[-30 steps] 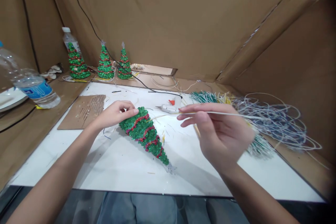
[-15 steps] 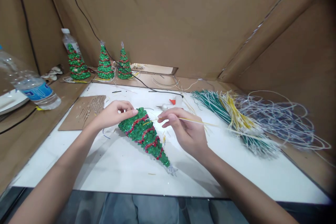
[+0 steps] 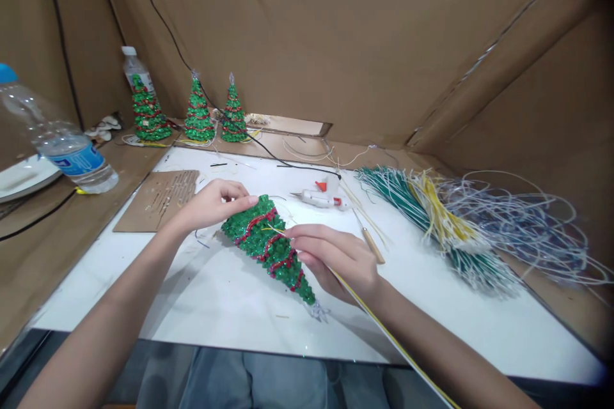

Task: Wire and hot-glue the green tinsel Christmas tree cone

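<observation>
My left hand (image 3: 211,206) grips the wide base of the little tree (image 3: 267,248), fingers curled over its rim. The tree lies on its side near the middle of the white table (image 3: 230,307), base toward ten o'clock, tip toward five o'clock. It is a slim cone covered in glittery green beads, with a red beaded garland winding around it in loops and a small clear star at the tip.

My right hand (image 3: 336,259) rests against the tree's three o'clock flank, thumb and fingertips pinched on a thin yellow strand (image 3: 384,332) whose end meets the green beads; the rest of it trails off toward five o'clock along my forearm.

At one o'clock from the tree lies a white glue gun (image 3: 319,198), and at three o'clock a bundle of green, yellow and white wires (image 3: 446,230).
</observation>
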The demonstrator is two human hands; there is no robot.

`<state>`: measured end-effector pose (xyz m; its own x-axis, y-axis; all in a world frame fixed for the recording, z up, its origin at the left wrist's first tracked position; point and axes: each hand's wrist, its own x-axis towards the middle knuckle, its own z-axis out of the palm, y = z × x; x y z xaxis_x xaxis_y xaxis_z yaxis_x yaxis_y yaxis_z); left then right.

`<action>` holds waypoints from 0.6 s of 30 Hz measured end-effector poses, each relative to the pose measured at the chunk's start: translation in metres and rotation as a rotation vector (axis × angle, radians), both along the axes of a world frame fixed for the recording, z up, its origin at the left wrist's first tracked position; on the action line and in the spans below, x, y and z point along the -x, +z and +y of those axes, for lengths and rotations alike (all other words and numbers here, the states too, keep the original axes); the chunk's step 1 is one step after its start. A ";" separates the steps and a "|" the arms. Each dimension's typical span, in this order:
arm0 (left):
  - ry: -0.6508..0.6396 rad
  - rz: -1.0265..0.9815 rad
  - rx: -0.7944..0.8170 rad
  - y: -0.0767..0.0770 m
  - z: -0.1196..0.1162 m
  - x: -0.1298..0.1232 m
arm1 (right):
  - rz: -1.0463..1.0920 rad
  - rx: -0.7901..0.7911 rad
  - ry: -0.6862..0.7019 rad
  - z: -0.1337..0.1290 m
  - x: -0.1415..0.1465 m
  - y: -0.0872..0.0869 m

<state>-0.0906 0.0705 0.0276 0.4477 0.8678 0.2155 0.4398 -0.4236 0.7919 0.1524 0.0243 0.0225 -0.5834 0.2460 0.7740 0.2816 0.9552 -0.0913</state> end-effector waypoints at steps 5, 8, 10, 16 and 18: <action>0.007 0.004 0.009 0.001 0.000 0.001 | 0.146 0.220 0.028 0.002 0.001 0.000; 0.014 0.019 0.004 0.001 -0.001 0.000 | 0.239 0.426 0.016 0.006 0.001 -0.004; 0.017 0.024 0.002 0.000 -0.001 0.000 | 0.275 0.522 0.001 0.008 0.000 -0.008; 0.079 0.061 -0.027 0.010 -0.001 0.010 | 0.296 0.578 -0.029 0.010 -0.003 -0.013; 0.116 0.081 -0.069 0.017 -0.007 0.015 | 0.287 0.573 -0.032 0.010 -0.004 -0.013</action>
